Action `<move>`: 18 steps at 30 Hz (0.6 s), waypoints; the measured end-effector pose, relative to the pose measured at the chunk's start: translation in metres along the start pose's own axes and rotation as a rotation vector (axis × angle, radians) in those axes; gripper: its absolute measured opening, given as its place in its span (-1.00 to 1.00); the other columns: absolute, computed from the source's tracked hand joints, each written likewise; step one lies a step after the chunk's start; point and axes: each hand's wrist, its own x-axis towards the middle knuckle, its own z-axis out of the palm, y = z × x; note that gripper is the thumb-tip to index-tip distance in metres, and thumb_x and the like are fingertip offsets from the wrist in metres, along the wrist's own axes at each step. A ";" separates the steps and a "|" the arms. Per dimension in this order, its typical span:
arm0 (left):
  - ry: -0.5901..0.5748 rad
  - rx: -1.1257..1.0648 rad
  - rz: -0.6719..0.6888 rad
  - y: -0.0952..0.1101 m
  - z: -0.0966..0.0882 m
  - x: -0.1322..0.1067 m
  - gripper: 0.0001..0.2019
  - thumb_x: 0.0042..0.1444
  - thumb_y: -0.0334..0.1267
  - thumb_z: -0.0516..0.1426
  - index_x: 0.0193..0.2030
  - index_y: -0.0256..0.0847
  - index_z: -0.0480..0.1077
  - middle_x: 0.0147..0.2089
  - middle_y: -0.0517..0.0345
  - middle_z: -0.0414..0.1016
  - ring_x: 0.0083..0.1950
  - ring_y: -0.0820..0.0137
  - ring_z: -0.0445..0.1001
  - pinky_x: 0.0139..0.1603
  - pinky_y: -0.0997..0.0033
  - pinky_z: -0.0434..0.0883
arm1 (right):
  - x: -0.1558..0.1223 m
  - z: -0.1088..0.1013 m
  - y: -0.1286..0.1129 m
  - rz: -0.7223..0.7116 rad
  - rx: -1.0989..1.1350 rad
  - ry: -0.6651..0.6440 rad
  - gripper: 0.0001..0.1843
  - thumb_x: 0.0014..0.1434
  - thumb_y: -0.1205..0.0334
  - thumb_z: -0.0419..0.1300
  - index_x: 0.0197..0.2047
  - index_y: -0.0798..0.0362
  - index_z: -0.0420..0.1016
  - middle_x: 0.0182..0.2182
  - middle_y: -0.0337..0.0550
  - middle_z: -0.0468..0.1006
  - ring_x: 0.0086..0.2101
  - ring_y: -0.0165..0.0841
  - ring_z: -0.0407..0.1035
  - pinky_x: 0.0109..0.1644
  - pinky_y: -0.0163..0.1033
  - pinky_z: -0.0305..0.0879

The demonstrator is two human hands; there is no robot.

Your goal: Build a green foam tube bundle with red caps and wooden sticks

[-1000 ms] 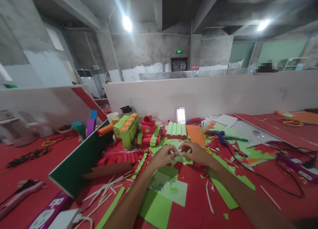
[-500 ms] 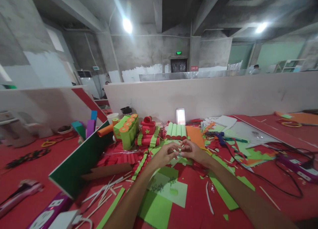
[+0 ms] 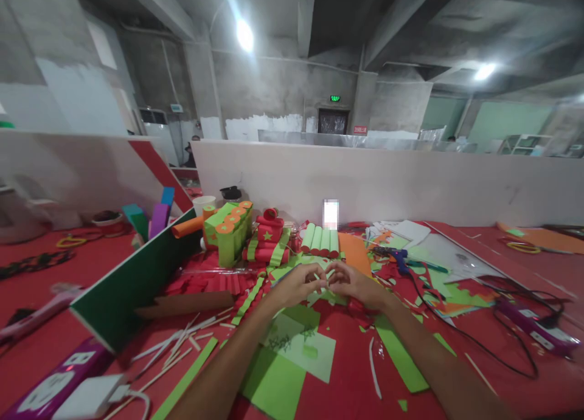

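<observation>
My left hand (image 3: 298,284) and my right hand (image 3: 353,284) meet fingertip to fingertip above the red table (image 3: 456,371), both pinched on a small piece I cannot make out. Light green paper sheets (image 3: 292,359) lie under my forearms, one with small dark star shapes on it. Behind my hands stand rolled paper tubes: a green and orange stack (image 3: 230,231), a red stack with green bands (image 3: 269,240) and a pale green row (image 3: 320,240).
A dark green board (image 3: 132,286) leans at the left with thin white sticks (image 3: 177,344) beside it. A blue glue gun (image 3: 396,257) and black cable (image 3: 479,341) lie right. Purple power strips (image 3: 50,386) (image 3: 531,326) sit at both sides. A white partition (image 3: 387,183) closes the back.
My view has tilted and shifted a little, so the table sits slightly lower and left. My hands stay pinched together in about the same spot.
</observation>
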 end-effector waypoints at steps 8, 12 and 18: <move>0.059 0.076 0.017 -0.005 0.004 0.000 -0.80 0.16 -0.13 0.04 -0.24 -0.22 0.37 -0.37 0.16 0.44 -0.44 0.47 0.34 -0.46 0.54 0.23 | 0.051 -0.054 0.006 -0.061 -0.801 0.393 -0.46 0.04 0.12 0.27 0.11 -0.05 0.33 0.10 0.00 0.28 0.09 -0.12 0.19 0.11 0.00 0.15; 0.032 0.106 -0.026 -0.009 0.005 -0.001 -0.81 0.17 -0.14 0.03 -0.26 -0.20 0.34 -0.42 0.19 0.43 -0.47 0.47 0.32 -0.47 0.54 0.21 | 0.081 -0.066 0.025 -0.021 -0.777 0.435 -0.53 -0.02 0.24 0.31 0.01 -0.02 0.47 0.17 0.02 0.23 0.15 -0.03 0.14 0.19 0.02 0.06; 0.097 0.091 -0.076 -0.010 -0.002 -0.002 -0.82 0.19 -0.14 0.01 -0.27 -0.18 0.34 -0.31 0.15 0.43 -0.37 0.43 0.35 -0.36 0.52 0.26 | 0.086 -0.075 0.045 -0.010 -0.600 0.476 -0.68 0.14 0.14 0.17 -0.06 0.06 0.53 0.02 0.02 0.46 -0.02 -0.15 0.38 0.04 -0.07 0.29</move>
